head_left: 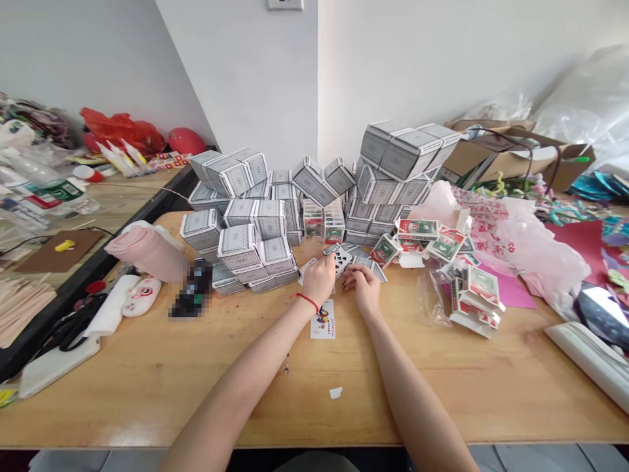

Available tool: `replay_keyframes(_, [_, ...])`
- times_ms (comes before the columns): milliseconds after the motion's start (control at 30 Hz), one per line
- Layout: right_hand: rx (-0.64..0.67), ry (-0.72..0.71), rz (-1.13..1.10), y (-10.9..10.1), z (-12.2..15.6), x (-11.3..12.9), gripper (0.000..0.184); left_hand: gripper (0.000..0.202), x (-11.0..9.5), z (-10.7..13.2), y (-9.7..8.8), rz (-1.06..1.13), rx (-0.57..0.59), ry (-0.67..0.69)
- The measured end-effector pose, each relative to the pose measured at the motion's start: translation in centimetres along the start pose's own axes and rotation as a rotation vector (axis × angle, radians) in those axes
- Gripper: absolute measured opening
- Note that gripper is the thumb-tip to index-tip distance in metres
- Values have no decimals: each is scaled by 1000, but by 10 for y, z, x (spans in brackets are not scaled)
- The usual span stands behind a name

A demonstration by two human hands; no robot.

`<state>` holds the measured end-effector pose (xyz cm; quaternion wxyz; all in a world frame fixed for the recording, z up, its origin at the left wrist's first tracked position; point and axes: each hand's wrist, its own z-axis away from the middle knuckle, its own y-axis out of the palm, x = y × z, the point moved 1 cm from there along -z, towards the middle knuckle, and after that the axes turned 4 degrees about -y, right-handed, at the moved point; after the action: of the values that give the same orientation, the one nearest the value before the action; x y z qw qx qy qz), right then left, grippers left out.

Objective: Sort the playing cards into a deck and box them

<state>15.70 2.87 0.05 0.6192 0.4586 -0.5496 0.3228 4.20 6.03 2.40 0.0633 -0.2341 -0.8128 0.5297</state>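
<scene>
My left hand, with a red string on the wrist, pinches a playing card showing black spades. Just right of that card is my right hand, its fingers half curled and slightly apart, with nothing visible in them. Loose playing cards lie back-side up behind the right hand. A joker card lies face up on the table below my left hand. Around the hands rise stacked blocks folded from grey-backed cards, on the left and on the right.
Red-and-green card boxes and a torn-open box lie at right beside a pink-white plastic bag. A pink cloth roll and a white glue bottle are at left. A paper scrap lies near the front edge.
</scene>
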Motion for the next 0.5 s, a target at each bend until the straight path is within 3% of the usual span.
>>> replay_keyframes(133, [27, 33, 10, 0, -1, 0, 24, 28, -10, 14, -2, 79, -63, 196])
replay_keyframes(233, [-115, -41, 137, -3, -3, -6, 22, 29, -15, 20, 1, 125, -73, 286])
replay_keyframes(367, [-234, -72, 228, -5, -6, -12, 22, 35, -9, 14, 5, 129, -50, 154])
replay_keyframes(500, [-367, -95, 198, -9, -8, -11, 21, 34, 0, 8, 9, 83, 56, 83])
